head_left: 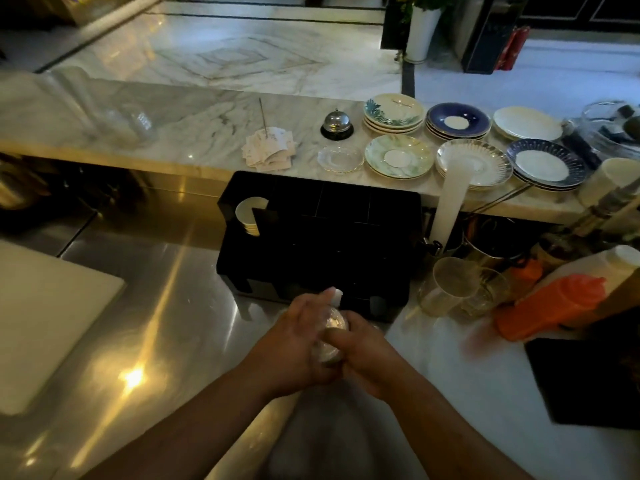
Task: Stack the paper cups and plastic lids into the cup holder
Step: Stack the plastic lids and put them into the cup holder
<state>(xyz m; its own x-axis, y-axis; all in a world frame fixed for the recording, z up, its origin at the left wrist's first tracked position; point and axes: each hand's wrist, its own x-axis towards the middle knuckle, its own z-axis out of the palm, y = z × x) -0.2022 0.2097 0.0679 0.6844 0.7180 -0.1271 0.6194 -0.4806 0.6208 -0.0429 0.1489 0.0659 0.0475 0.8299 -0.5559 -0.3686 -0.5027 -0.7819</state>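
Both hands are closed around a stack of clear plastic lids, the left hand on its left side and the right hand on its right, just in front of the near edge of the black cup holder on the steel desk. In the far left slot of the holder a few white paper cups lie stacked. Behind it, a marble ledge carries a bell and saucers.

— Where did the cup holder sit?
— On the steel counter, before the marble ledge.
— And the saucers?
— On that ledge, right of the bell.
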